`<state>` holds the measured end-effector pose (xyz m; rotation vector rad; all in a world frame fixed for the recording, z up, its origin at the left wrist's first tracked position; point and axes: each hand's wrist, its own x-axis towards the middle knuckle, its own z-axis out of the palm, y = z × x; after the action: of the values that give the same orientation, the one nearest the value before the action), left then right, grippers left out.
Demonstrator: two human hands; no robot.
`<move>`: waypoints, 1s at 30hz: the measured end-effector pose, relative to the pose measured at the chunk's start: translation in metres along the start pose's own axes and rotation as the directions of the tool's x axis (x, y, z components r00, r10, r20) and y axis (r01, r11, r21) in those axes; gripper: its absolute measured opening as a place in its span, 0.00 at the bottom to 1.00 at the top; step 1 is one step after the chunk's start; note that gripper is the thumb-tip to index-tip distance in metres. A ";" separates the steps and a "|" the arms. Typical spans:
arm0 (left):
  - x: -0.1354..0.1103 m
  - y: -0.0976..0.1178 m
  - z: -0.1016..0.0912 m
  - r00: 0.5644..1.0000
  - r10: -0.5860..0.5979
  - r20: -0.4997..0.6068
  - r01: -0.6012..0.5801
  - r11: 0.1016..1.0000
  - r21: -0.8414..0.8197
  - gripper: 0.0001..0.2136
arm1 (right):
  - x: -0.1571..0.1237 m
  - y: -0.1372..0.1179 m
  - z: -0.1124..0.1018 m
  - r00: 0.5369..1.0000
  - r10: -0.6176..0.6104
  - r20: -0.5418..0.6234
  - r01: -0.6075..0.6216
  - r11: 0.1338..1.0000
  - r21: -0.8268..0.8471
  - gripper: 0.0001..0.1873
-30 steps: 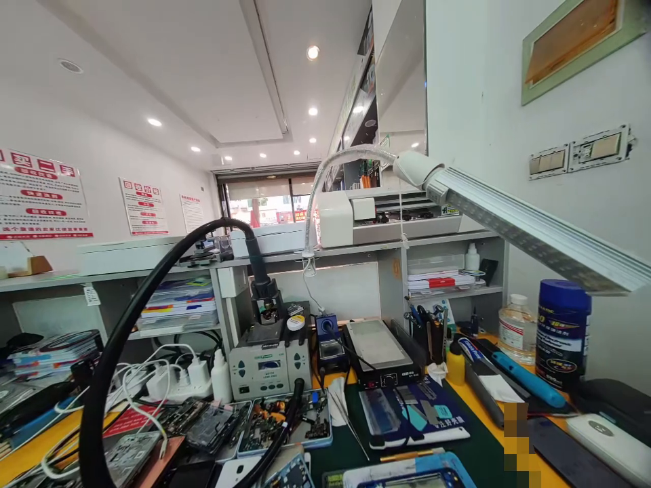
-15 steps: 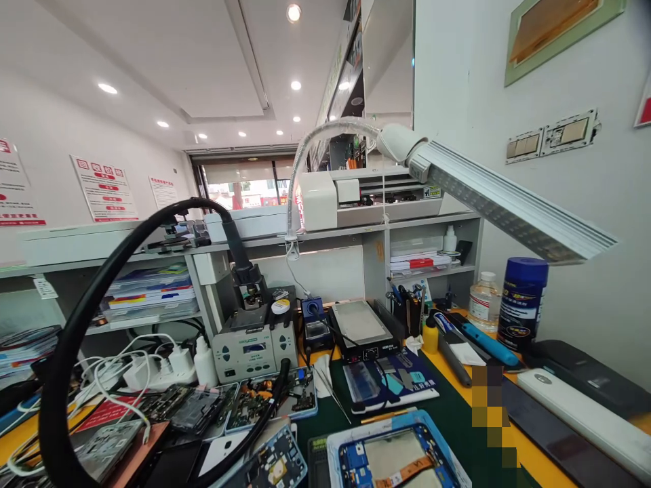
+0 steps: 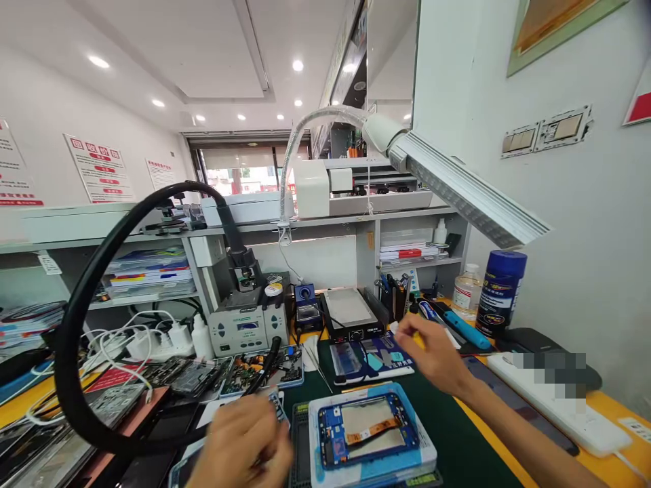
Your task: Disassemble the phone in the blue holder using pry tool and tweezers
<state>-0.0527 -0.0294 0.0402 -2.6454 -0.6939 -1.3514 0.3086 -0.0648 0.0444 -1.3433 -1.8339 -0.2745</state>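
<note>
In the lower middle, my left hand (image 3: 249,440) is blurred, its fingers curled inward; whether it holds something cannot be made out. My right hand (image 3: 432,356) is stretched over the bench, fingers bent and thumb apart from them. Through that gap shows part of a small yellow bottle (image 3: 419,339), mostly hidden behind the hand. Between both hands lies an opened device with a blue frame (image 3: 325,434) on a white and light blue holder (image 3: 427,455). An orange flat cable (image 3: 373,431) crosses its inside.
Tweezers (image 3: 324,374) lie behind the device, near a blue parts mat (image 3: 350,362). A black hose (image 3: 68,366) loops at left beside a grey soldering station (image 3: 249,329). A lamp (image 3: 468,183) hangs above. A blue can (image 3: 501,291) and white power strip (image 3: 554,400) stand right.
Both hands have come into view, the left at bottom centre and the right over the bench by the yellow bottle. My view has tilted down slightly and shifted, showing more of the device.
</note>
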 end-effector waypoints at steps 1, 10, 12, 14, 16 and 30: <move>0.009 0.001 0.012 0.996 0.025 0.087 -0.022 0.999 -0.031 0.13 | 0.005 0.005 0.014 0.995 0.043 0.090 -0.043 0.999 0.001 0.11; 0.022 -0.012 0.067 0.911 -0.128 0.391 0.168 0.983 -0.070 0.10 | -0.012 0.034 0.041 0.820 0.227 0.525 -0.225 0.972 -0.070 0.12; 0.018 -0.016 0.069 0.893 -0.154 0.423 0.199 0.978 -0.064 0.12 | -0.011 0.037 0.038 0.791 0.241 0.563 -0.245 0.967 -0.070 0.10; 0.018 -0.018 0.072 0.874 -0.179 0.452 0.225 0.973 -0.050 0.16 | -0.009 0.038 0.037 0.762 0.255 0.595 -0.268 0.961 -0.068 0.09; 0.022 -0.017 0.075 0.853 -0.204 0.481 0.243 0.970 -0.021 0.18 | -0.007 0.039 0.037 0.744 0.263 0.614 -0.288 0.956 -0.060 0.09; 0.027 -0.027 0.090 0.726 -0.220 0.652 0.147 0.975 0.166 0.20 | -0.016 0.039 0.045 0.796 0.310 0.520 -0.373 0.928 0.017 0.10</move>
<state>0.0164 0.0295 0.0037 -3.0164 -1.0802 -0.3036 0.3219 -0.0335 -0.0067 -1.7458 -1.9295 0.4241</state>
